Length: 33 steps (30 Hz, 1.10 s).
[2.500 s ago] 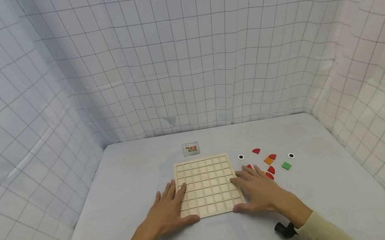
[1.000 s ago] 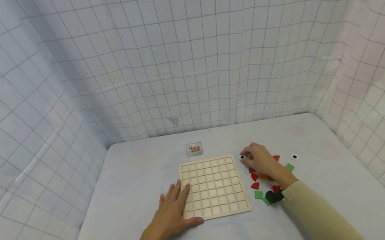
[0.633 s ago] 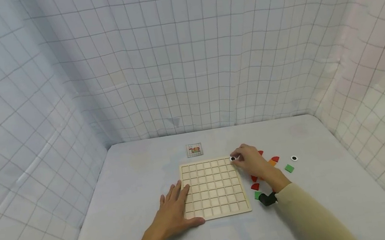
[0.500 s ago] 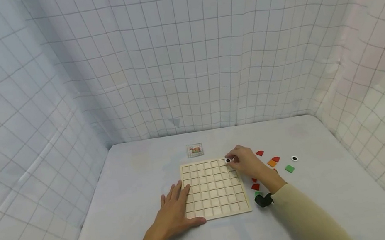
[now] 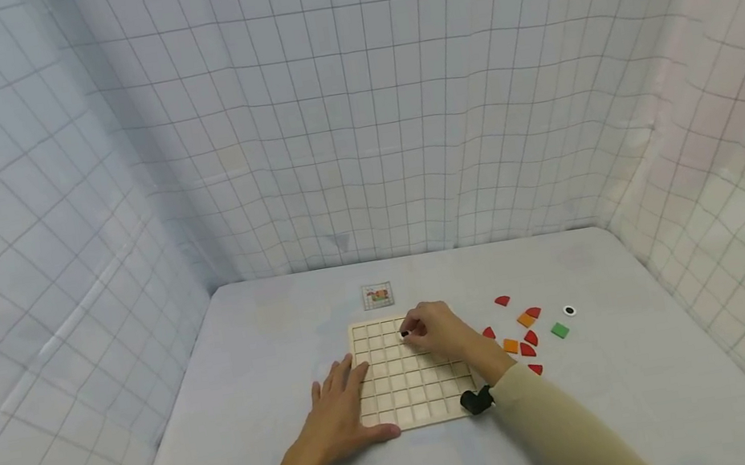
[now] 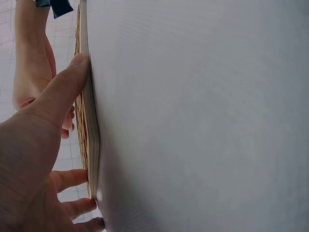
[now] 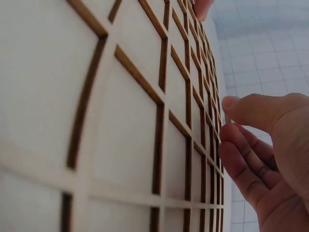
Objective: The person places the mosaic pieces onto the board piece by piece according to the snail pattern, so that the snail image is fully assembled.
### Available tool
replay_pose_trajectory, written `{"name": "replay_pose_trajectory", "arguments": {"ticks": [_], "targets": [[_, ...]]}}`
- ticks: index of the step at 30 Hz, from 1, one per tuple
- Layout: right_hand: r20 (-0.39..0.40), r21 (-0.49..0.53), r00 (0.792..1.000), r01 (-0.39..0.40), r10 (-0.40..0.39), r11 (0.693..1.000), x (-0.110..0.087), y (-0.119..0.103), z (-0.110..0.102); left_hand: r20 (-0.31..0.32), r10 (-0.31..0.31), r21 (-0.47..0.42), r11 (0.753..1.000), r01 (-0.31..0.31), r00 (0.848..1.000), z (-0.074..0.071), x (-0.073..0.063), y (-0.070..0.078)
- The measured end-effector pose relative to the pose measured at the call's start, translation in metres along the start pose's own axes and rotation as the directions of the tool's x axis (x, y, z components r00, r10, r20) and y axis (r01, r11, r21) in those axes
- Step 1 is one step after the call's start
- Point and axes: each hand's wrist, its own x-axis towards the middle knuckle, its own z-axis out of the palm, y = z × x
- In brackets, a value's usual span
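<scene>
A pale wooden grid board (image 5: 405, 390) lies flat on the table. My left hand (image 5: 339, 417) rests spread at its left side, thumb along the near edge; in the left wrist view this hand (image 6: 36, 145) touches the board's rim (image 6: 91, 125). Over the board's upper middle cells, my right hand (image 5: 441, 331) pinches a small white disc with a black centre (image 5: 405, 334). In the right wrist view, thumb and fingers of that hand (image 7: 270, 150) meet just above the grid, only a thin edge of the disc (image 7: 227, 119) showing. The right hand hides the board's upper right.
Right of the board lie several red quarter-round pieces (image 5: 531, 338), orange squares (image 5: 511, 345), a green square (image 5: 560, 330) and another black-centred white disc (image 5: 570, 310). Behind the board is a small picture card (image 5: 377, 295). Gridded white curtains (image 5: 369, 119) surround the table.
My right hand left the board's right edge, picked up the white disc beside the board and carried it left over the grid. My left hand has stayed at the board's left side.
</scene>
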Motion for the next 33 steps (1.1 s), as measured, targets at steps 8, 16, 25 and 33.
{"name": "replay_pose_trajectory", "arguments": {"ticks": [8,16,25,33], "targets": [[-0.012,0.012,1.0,0.026,-0.025,1.0,0.007,-0.003,0.013,0.014,0.004,-0.027,1.0,-0.004,1.0,-0.001,-0.002,0.001],[-0.005,-0.038,1.0,0.027,-0.027,0.999,0.009,-0.006,0.013,0.011,-0.003,-0.038,0.999,0.004,1.0,-0.003,-0.004,0.002],[-0.012,-0.017,0.995,0.095,-0.096,0.995,0.017,0.007,0.021,0.012,0.009,-0.044,0.999,-0.009,1.0,-0.002,-0.003,0.0],[-0.034,-0.104,0.991,0.128,-0.133,0.986,0.044,0.051,0.06,0.006,0.017,-0.033,0.999,-0.017,1.0,-0.004,-0.003,0.0]]}}
